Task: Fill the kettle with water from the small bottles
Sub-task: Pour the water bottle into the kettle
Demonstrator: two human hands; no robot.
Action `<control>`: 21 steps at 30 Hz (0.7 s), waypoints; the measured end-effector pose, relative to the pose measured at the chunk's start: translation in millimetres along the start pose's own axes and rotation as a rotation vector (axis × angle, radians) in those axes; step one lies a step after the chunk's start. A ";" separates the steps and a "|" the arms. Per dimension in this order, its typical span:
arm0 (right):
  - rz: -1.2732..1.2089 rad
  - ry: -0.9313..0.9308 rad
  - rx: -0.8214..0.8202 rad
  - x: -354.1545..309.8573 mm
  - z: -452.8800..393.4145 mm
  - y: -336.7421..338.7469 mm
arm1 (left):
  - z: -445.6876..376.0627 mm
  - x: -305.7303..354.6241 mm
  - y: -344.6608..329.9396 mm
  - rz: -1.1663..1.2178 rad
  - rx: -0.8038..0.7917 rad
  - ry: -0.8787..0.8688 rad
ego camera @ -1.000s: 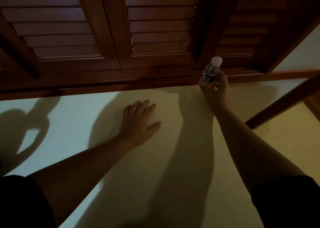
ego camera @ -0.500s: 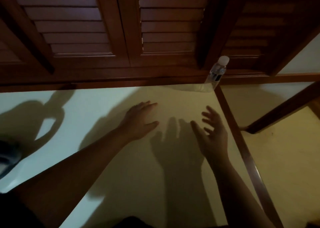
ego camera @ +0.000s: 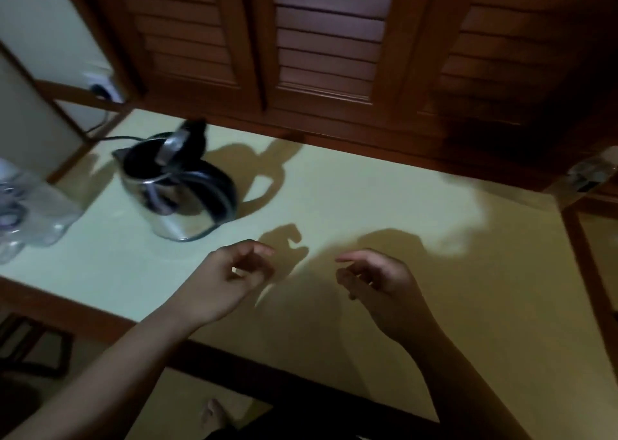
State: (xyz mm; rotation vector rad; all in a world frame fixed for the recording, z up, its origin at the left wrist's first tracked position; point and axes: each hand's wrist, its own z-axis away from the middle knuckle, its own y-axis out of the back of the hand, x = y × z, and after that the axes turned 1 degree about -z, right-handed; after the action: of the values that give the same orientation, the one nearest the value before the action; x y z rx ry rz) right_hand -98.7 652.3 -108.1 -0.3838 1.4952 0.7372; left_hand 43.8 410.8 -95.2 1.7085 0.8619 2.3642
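We hold both hands above the pale counter (ego camera: 384, 205), and neither grips anything. The left hand (ego camera: 230, 279) hangs with fingers loosely curled around empty air. The right hand (ego camera: 374, 275) does the same, its fingers relaxed and slightly bent.

The kettle (ego camera: 180, 185) stands on the counter to the left of the hands and well apart from them. Its lid (ego camera: 174, 145) is raised and the mouth is exposed. A black power cord (ego camera: 100, 128) runs from behind it toward a wall socket (ego camera: 100, 84). One small bottle (ego camera: 588, 172) stands at the far right end of the counter against the wooden shutters (ego camera: 327, 38). Clear plastic bottles (ego camera: 23, 212) lie blurred at the left edge, just beside the kettle.

We judge the following risks:

- The bottle at the far right is far from the kettle. Carrying it across the counter once uncapped could spill water on the surface.
- The kettle appears connected to the socket. Water poured past the mouth could run toward the base and the cord.
- The raised lid leans over part of the opening. A bottle neck that strikes it could deflect the stream.
- The light is dim and the picture is smeared by motion. We cannot tell which of the bottles at the left are full or capped, so we could reach for an empty one.

No brand, label text or other writing is readable. The dark label on the far-right bottle is too blurred to read.
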 end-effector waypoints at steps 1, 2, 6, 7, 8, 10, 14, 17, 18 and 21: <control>-0.037 0.001 -0.030 -7.5 -2.9 -15.9 | 10.2 -7.8 15.2 0.045 0.022 0.009; -0.064 0.008 -0.060 -15.7 -5.5 -32.3 | 20.0 -14.4 30.7 0.083 0.045 0.011; -0.079 0.062 -0.130 -48.4 -12.4 -103.7 | 54.8 -41.4 95.6 0.162 0.119 -0.001; -0.082 0.069 -0.138 -55.3 -14.1 -122.4 | 62.1 -49.8 112.2 0.166 0.129 -0.010; -0.082 0.073 -0.143 -61.5 -16.0 -141.8 | 69.3 -58.6 129.2 0.172 0.137 -0.015; -0.094 0.082 -0.155 -71.9 -19.3 -180.4 | 83.4 -75.8 162.4 0.189 0.153 -0.014; -0.152 0.081 -0.138 -83.9 -28.8 -258.2 | 107.3 -107.9 223.3 0.181 0.205 -0.045; -0.149 0.071 -0.156 -90.6 -38.4 -310.0 | 120.7 -129.2 264.2 0.163 0.284 -0.056; -0.149 0.067 -0.169 -93.4 -41.9 -325.7 | 125.7 -133.8 276.4 0.157 0.325 -0.057; -0.164 0.087 -0.197 -102.7 -53.4 -365.2 | 136.7 -142.8 309.1 0.153 0.503 -0.107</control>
State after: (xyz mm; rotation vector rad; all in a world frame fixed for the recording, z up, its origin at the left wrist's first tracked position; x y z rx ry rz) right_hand 106.8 329.7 -87.3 -0.6875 1.4559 0.7467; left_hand 293.1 148.8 -33.6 2.1207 1.4495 2.2472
